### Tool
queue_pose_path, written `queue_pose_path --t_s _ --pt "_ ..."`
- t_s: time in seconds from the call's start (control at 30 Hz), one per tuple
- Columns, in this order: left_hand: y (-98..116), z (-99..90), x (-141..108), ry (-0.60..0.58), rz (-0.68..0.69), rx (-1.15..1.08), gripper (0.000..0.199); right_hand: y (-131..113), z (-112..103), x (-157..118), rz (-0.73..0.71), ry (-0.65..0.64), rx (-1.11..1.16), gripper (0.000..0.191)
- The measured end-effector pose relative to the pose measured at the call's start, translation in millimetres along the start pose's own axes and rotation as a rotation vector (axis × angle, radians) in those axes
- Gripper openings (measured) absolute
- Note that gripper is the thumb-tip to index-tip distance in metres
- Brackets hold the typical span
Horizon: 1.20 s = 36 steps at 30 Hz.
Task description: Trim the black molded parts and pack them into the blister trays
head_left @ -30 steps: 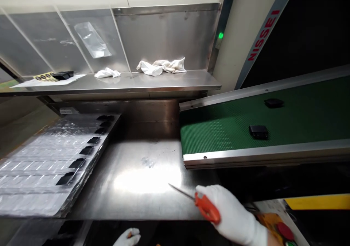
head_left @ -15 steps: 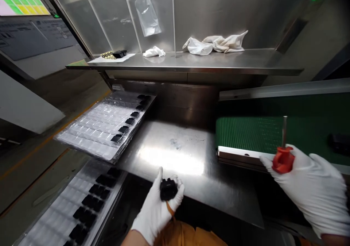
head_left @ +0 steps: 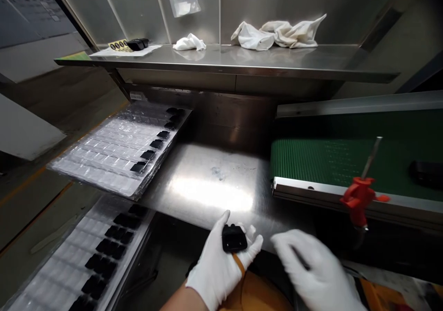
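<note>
Steel desk (head_left: pixel 207 186) beneath a shelf (head_left: pixel 242 62). My left hand (head_left: pixel 221 265) fingers pinch a black part (head_left: pixel 234 238); my right hand (head_left: pixel 314 274) fingers are spread beside it.

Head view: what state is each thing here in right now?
left hand: gloved, holding the small black part
right hand: gloved, open, blurred
red-handled tool: upright at the conveyor belt's edge, unheld
upper tray: mostly unfilled
lower tray: partly filled
rags: crumpled on shelf

The gloved left hand (head_left: pixel 221 267) is palm up, fingers curled around a small black part (head_left: pixel 234 238); the gloved right hand (head_left: pixel 316 272), blurred, is open with fingers spread toward it
</note>
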<state>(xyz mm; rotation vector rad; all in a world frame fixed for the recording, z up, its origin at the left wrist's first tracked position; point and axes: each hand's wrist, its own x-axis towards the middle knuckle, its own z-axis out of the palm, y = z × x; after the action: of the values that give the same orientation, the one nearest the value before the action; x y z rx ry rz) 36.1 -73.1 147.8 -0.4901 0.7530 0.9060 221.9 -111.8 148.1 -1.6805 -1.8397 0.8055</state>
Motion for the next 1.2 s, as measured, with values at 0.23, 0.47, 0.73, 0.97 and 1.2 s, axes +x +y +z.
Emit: queue_pose_path --t_s 0.23,0.47,0.73,0.97,1.2 --pt "-0.9 10.9 0.2 0.058 0.083 0.048 0.012 -24.7 68.8 25.9 0.292 -0.221 0.02 0.031" --pt "5.1 -3.2 12.2 0.061 0.174 0.259 0.008 -26.9 67.2 33.8 0.497 -0.319 0.543 0.035" --pt "6.1 -13.6 10.8 0.032 0.143 0.283 0.012 -35.6 61.8 28.6 0.607 -0.473 0.904 0.055" --pt "2.2 -10.7 -8.9 -0.075 -0.004 0.286 0.021 -49.2 37.6 14.2 0.661 -0.54 1.025 0.058" --pt "5.3 -13.8 -12.1 -0.06 -0.063 0.344 0.024 -54.9 29.5 11.7 0.699 -0.575 1.012 0.052"
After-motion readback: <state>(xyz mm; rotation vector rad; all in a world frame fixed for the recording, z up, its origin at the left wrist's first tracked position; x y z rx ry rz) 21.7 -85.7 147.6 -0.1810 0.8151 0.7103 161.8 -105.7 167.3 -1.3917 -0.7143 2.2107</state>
